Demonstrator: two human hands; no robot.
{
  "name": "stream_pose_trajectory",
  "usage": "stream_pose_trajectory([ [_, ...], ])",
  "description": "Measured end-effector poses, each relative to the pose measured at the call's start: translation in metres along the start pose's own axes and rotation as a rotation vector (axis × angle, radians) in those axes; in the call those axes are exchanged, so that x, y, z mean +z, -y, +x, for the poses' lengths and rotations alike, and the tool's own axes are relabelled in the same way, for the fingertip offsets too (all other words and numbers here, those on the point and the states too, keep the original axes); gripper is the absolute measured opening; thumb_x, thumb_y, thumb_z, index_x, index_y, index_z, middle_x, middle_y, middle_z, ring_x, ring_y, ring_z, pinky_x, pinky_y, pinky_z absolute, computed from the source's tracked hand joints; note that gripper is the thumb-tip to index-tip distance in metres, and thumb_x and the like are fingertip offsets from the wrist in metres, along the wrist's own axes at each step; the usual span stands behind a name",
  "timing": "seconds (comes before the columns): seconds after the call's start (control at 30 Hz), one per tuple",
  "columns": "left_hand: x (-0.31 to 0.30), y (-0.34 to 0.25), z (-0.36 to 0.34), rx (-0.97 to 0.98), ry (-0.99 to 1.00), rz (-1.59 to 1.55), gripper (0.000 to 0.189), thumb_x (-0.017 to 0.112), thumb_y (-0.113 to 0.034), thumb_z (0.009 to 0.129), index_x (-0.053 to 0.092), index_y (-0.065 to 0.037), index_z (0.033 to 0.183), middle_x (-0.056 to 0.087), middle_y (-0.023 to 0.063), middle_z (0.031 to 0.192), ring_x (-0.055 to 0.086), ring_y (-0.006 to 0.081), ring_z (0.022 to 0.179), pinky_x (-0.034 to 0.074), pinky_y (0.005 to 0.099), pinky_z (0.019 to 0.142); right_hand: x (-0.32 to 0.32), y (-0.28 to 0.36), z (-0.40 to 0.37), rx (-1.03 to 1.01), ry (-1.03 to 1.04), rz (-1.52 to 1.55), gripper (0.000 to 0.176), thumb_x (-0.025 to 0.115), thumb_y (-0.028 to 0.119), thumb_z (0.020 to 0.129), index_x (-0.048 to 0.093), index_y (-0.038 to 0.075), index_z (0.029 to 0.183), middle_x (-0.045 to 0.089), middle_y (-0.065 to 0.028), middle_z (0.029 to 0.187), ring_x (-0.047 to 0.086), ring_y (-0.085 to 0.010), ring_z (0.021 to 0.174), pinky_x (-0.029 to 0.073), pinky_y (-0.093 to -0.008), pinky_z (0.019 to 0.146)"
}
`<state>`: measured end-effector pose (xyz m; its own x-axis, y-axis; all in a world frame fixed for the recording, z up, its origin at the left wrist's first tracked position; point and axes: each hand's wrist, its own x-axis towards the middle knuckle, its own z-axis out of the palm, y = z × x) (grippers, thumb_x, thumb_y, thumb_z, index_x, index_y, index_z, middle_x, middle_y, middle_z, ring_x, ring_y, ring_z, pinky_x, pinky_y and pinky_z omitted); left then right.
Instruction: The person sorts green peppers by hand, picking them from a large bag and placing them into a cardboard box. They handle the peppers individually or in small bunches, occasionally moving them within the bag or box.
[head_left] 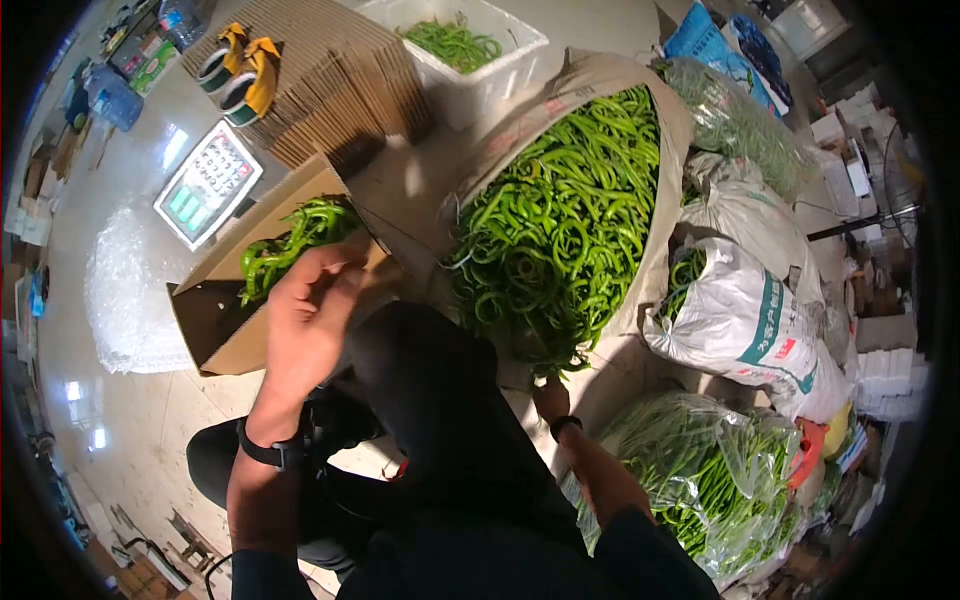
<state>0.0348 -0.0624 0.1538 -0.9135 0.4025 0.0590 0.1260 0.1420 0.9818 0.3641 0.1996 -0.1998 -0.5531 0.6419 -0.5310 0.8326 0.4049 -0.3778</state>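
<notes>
The left hand (305,315) is up over the open cardboard box (225,345). Its back is to us and its fingers are bent down at the near edge of the box. The fingers are right by the green peppers (300,235) that lie in the box, but I cannot tell if they grip any or are loose. A black watch (270,450) sits on that wrist. The right hand (548,395) is low at the bottom edge of the big sack (600,80), which lies tipped over and holds a pile of peppers (560,220). Most of this hand is hidden by that pile and by the person's dark knee (430,400), so I cannot tell if it is open or closed. Behind the box is a scale (208,185) with buttons. Near it are flat sheets of cardboard (330,70) with tape rolls (238,68) on top. A white crate (500,70) holds a few peppers. A clear bag (700,480) of peppers lies by the right arm.
</notes>
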Motion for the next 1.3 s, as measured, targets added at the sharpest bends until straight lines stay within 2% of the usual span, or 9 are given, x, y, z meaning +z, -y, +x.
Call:
stream_pose_trajectory([
  [0.13, 0.039, -0.024, 0.012, 0.081, 0.111, 0.288, 0.017, 0.059, -0.001, 0.096, 0.063, 0.002, 0.112, 0.067, 0.0060, 0.101, 0.063, 0.0124, 0.092, 0.050, 0.0262, 0.083, 0.013, -0.022, 0.024, -0.083, -0.079, 0.034, 0.046, 0.068, 0.041, 0.087, 0.068, 0.001, 0.111, 0.069, -0.0243, 0.103, 0.066, -0.0411, 0.098, 0.053, -0.0478, 0.084],
  [0.2, 0.058, -0.020, 0.019, 0.197, 0.068, 0.301, 0.017, 0.064, -0.001, 0.089, 0.063, 0.002, 0.106, 0.065, 0.0154, 0.090, 0.068, 0.0265, 0.086, 0.052, 0.0321, 0.077, 0.003, -0.009, 0.021, 0.129, 0.002, 0.049, 0.042, 0.067, 0.039, 0.088, 0.069, 0.002, 0.109, 0.069, -0.0228, 0.105, 0.066, -0.0408, 0.099, 0.053, -0.0475, 0.085],
  [0.37, 0.074, 0.000, 0.024, 0.133, 0.126, 0.347, 0.018, 0.064, 0.000, 0.088, 0.064, 0.002, 0.106, 0.067, 0.0165, 0.094, 0.069, 0.0305, 0.087, 0.053, 0.0356, 0.076, -0.020, 0.035, -0.002, -0.265, -0.135, 0.043, 0.032, 0.066, 0.017, 0.085, 0.062, 0.002, 0.113, 0.066, -0.0200, 0.099, 0.063, -0.0385, 0.094, 0.051, -0.0484, 0.082],
  [0.6, 0.075, 0.000, 0.020, 0.146, 0.178, 0.403, 0.017, 0.065, -0.003, 0.090, 0.066, 0.001, 0.106, 0.068, 0.0135, 0.090, 0.068, 0.0228, 0.084, 0.052, 0.0325, 0.074, -0.031, 0.117, 0.045, -0.638, -0.299, -0.120, 0.059, 0.062, 0.029, 0.090, 0.045, 0.003, 0.140, 0.060, -0.0237, 0.117, 0.059, -0.0447, 0.101, 0.048, -0.0539, 0.087],
  [0.87, 0.061, 0.006, 0.025, 0.028, 0.124, 0.363, 0.016, 0.064, -0.007, 0.088, 0.065, -0.002, 0.103, 0.067, 0.0176, 0.093, 0.067, 0.0372, 0.085, 0.053, 0.0416, 0.073, -0.013, 0.168, 0.103, -0.227, 0.138, -0.327, 0.085, 0.061, 0.056, 0.086, 0.033, 0.009, 0.150, 0.067, -0.0280, 0.110, 0.067, -0.0451, 0.096, 0.053, -0.0521, 0.083],
  [1.0, 0.048, 0.012, 0.024, 0.046, 0.096, 0.343, 0.016, 0.064, -0.008, 0.088, 0.066, -0.001, 0.103, 0.067, 0.0182, 0.093, 0.067, 0.0384, 0.085, 0.053, 0.0424, 0.072, -0.004, 0.168, 0.111, -0.313, 0.112, -0.343, 0.085, 0.060, 0.058, 0.085, 0.034, 0.009, 0.149, 0.069, -0.0277, 0.101, 0.068, -0.0452, 0.093, 0.053, -0.0552, 0.079],
  [1.07, 0.046, 0.021, 0.026, 0.033, 0.118, 0.280, 0.018, 0.065, -0.007, 0.090, 0.066, 0.000, 0.106, 0.068, 0.0145, 0.092, 0.067, 0.0238, 0.079, 0.052, 0.0329, 0.070, -0.005, 0.158, 0.109, -0.358, 0.040, -0.251, 0.071, 0.056, 0.040, 0.090, 0.032, 0.006, 0.149, 0.070, -0.0253, 0.101, 0.068, -0.0452, 0.089, 0.052, -0.0586, 0.080],
  [1.17, 0.042, 0.024, 0.030, 0.049, 0.070, 0.202, 0.015, 0.064, -0.009, 0.089, 0.066, 0.000, 0.101, 0.068, 0.0195, 0.088, 0.068, 0.0351, 0.081, 0.053, 0.0411, 0.071, -0.012, 0.155, 0.101, -0.207, 0.059, -0.306, 0.065, 0.056, 0.041, 0.090, 0.038, 0.008, 0.143, 0.070, -0.0265, 0.100, 0.067, -0.0479, 0.090, 0.051, -0.0593, 0.079],
  [1.3, 0.023, 0.026, 0.049, 0.072, 0.048, 0.155, 0.016, 0.063, -0.010, 0.090, 0.066, 0.000, 0.102, 0.067, 0.0168, 0.082, 0.069, 0.0271, 0.078, 0.052, 0.0395, 0.070, -0.040, 0.168, 0.064, -0.258, 0.000, -0.284, 0.058, 0.059, 0.048, 0.090, 0.049, 0.005, 0.128, 0.069, -0.0280, 0.098, 0.066, -0.0483, 0.092, 0.051, -0.0582, 0.080],
])
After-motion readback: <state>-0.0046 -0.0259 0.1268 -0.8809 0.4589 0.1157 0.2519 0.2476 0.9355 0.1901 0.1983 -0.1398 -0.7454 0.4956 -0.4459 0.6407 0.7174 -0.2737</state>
